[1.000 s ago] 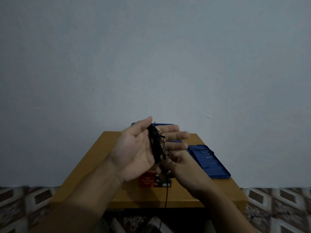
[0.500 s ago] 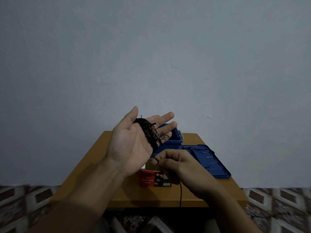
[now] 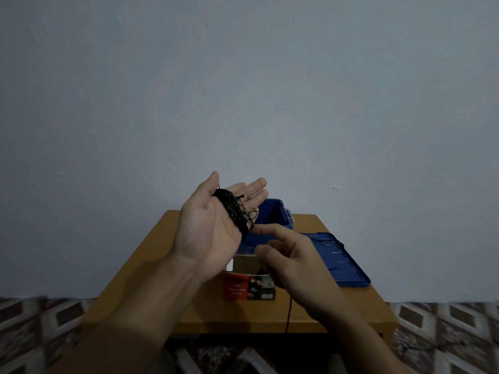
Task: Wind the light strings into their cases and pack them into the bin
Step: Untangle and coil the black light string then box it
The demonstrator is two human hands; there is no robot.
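Observation:
My left hand [image 3: 209, 225] is raised palm-up above the table, fingers straight, with a black light string [image 3: 233, 210] wound in a thick band around the fingers. My right hand [image 3: 290, 259] sits just below and right of it, fingers curled, pinching the loose end of the string, which hangs down past the table's front edge. Under the hands stands the open red and black cardboard case [image 3: 249, 286], printed "LED". The blue bin [image 3: 274, 214] stands behind the hands at the table's back.
The bin's blue lid [image 3: 341, 261] lies flat on the right side of the small wooden table [image 3: 151, 268]. A plain grey wall rises behind. Patterned floor tiles show on both sides of the table.
My left hand turned its palm up and rose a little. My right hand came out from behind it, drew the loose string down and right, and now holds it beside the left palm.

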